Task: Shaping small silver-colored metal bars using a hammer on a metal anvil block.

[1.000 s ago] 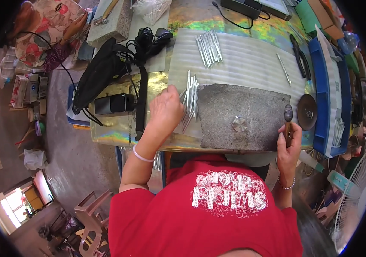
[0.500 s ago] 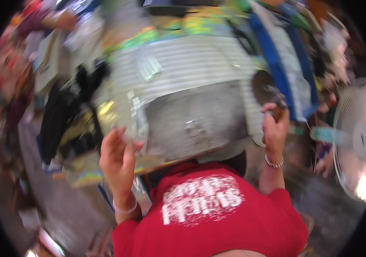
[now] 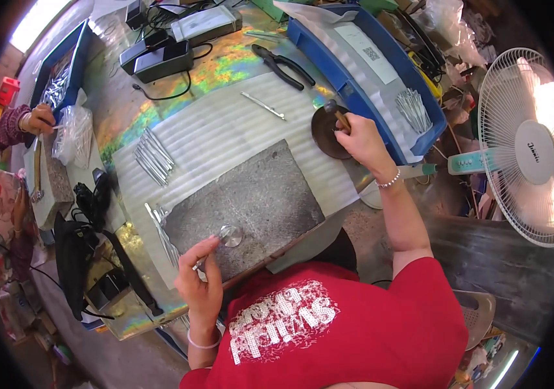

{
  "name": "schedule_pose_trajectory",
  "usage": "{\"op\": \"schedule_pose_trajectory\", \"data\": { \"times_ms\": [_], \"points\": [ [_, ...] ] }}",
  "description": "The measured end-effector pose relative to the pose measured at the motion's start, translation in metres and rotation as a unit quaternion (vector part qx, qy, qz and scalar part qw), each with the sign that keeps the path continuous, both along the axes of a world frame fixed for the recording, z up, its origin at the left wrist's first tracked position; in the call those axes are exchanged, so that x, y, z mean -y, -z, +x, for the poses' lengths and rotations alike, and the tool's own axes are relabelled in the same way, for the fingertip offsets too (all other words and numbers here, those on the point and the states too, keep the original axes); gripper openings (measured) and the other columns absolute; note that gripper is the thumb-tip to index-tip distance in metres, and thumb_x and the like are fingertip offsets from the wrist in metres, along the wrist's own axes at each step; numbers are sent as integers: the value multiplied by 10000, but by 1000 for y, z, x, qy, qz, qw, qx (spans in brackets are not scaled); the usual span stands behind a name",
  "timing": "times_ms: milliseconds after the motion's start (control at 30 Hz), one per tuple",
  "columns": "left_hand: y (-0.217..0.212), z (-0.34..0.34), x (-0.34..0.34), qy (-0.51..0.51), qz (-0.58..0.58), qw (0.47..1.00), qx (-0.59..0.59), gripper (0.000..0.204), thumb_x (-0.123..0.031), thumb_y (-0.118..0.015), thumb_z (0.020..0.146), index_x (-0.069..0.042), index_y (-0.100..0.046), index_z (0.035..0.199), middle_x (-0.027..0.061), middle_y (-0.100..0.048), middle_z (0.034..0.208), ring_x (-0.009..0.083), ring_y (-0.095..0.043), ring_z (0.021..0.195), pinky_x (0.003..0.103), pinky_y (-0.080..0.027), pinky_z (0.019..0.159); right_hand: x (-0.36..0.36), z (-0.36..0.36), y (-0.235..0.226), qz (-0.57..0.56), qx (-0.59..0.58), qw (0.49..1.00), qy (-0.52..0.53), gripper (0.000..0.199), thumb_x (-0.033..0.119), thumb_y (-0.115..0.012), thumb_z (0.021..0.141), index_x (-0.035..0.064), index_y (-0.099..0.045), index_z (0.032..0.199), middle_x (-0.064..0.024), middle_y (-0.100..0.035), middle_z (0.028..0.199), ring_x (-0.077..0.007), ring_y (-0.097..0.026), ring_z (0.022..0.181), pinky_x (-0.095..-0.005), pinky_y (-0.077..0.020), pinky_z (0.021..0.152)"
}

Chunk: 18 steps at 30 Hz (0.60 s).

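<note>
My right hand [image 3: 364, 144] is closed around the short wooden handle of a hammer [image 3: 333, 109], whose dark head is over a round brown dish [image 3: 326, 137]. At the near left edge of a grey stone slab [image 3: 277, 188], my left hand [image 3: 200, 280] has its fingers curled beside a shiny round metal disc [image 3: 231, 236]. A small glint shows between those fingers, but what they hold is too small to name. The disc lies on the slab. Several thin metal rods [image 3: 160, 227] lie along the slab's left side.
White foam sheeting [image 3: 219, 110] bears a rod bundle [image 3: 154, 157] and a single rod [image 3: 264, 106]. Beyond are black-handled pliers [image 3: 283, 67] and a blue tray [image 3: 335, 65]. A fan [image 3: 524, 149] stands right. Another person's hand [image 3: 40, 120] is at far left, near a plastic bag [image 3: 73, 136].
The view has turned and sharpened. My left hand has come to the slab's near left edge beside the disc. My right hand, still gripping the hammer, is now over the brown dish's edge.
</note>
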State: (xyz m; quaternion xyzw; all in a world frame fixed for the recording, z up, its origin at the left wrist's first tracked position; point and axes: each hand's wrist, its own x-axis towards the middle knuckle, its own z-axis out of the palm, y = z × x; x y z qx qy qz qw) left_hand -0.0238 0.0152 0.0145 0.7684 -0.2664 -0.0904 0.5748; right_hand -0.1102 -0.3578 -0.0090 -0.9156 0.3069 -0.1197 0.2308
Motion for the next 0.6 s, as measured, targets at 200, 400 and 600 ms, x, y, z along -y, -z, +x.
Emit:
{"op": "schedule_pose_trajectory", "data": {
  "times_ms": [200,400,600],
  "points": [
    [-5,4,2,19,104,993,56,203,94,-564,815,11,-611,994,131,-654,974,232,-637,942,322,-480,853,11,13,9,-54,-56,996,-44,151,105,-584,712,-38,-540,733,-226,-578,697,-389,-591,694,-410,-460,593],
    [1,6,-5,4,64,998,5,149,63,-580,828,16,-599,969,118,-665,926,199,-644,888,294,-494,804,18,19,0,10,-73,993,-95,149,104,-577,725,-39,-539,750,-227,-559,685,-361,-581,644,-385,-452,586],
    [2,6,-10,-58,-71,986,-142,124,3,-530,892,30,-475,1000,157,-657,896,188,-652,766,280,-521,728,7,0,-43,219,119,969,3,59,69,-606,776,16,-581,774,32,-540,660,-51,-483,609,-227,-390,550]
  ]
}}
